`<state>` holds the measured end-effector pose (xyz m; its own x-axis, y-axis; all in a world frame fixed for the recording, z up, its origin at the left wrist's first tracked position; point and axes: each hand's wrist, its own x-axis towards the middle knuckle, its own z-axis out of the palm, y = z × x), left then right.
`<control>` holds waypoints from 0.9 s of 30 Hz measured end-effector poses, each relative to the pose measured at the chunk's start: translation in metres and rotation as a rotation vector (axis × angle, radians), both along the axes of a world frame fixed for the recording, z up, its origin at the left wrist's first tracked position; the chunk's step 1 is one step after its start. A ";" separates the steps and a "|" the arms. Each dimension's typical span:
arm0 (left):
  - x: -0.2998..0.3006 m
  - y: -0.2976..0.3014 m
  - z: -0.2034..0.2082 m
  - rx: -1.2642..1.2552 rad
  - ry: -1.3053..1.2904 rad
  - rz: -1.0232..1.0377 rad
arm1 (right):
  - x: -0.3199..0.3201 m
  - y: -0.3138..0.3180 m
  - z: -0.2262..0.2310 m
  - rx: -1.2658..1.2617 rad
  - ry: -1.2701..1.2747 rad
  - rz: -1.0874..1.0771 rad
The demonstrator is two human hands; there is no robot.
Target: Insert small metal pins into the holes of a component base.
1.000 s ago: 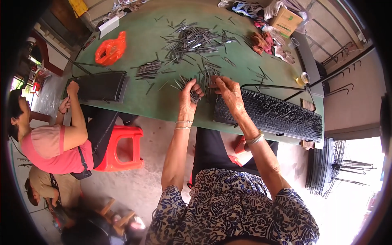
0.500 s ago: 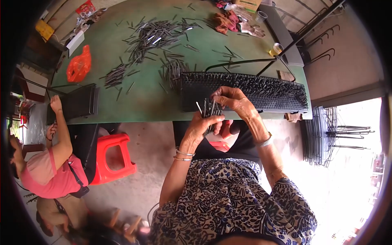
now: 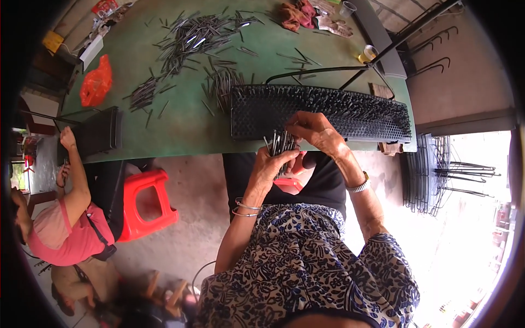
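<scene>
A bundle of thin dark metal rods [image 3: 279, 143] stands upright in my left hand [image 3: 267, 168], whose fingers are wrapped round it just off the table's near edge. At the bundle's upper ends, my right hand [image 3: 320, 134] is closed in a pinch; what lies between its fingertips is too small to make out. Just beyond both hands is a long black perforated rack [image 3: 249, 124] with a wire frame. Short rods stick up from many of its holes, mostly along the far side and toward the right, while the holes at its near left look bare.
On the green table [image 3: 136, 145] lie a large heap of rods [image 3: 191, 41] and smaller piles. An orange plastic bag [image 3: 96, 82], cloth gloves [image 3: 298, 16] and a cup of yellow liquid [image 3: 367, 53] rest there too. At left, a co-worker [image 3: 71, 224] works beside a red stool [image 3: 147, 205].
The whole view has shifted slightly, so the table and rack sit higher and further left. My right hand stays pinched at the bundle's top, and my left still grips the rods.
</scene>
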<state>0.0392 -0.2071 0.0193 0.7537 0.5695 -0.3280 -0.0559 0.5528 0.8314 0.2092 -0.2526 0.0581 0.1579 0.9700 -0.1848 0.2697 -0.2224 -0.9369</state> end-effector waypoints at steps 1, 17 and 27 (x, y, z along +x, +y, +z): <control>0.000 0.001 0.001 -0.003 0.005 0.002 | -0.002 0.002 0.000 0.001 0.049 -0.032; -0.016 0.010 -0.003 -0.100 -0.040 0.092 | -0.012 0.023 -0.004 0.053 0.143 -0.114; -0.021 0.019 -0.007 -0.261 -0.136 0.257 | -0.041 0.099 -0.012 0.359 -0.021 -0.463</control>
<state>0.0181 -0.1879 0.0122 0.6438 0.6563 -0.3935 -0.3205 0.6982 0.6401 0.1680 -0.1537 0.0462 0.5806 0.8001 0.1505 0.2398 0.0086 -0.9708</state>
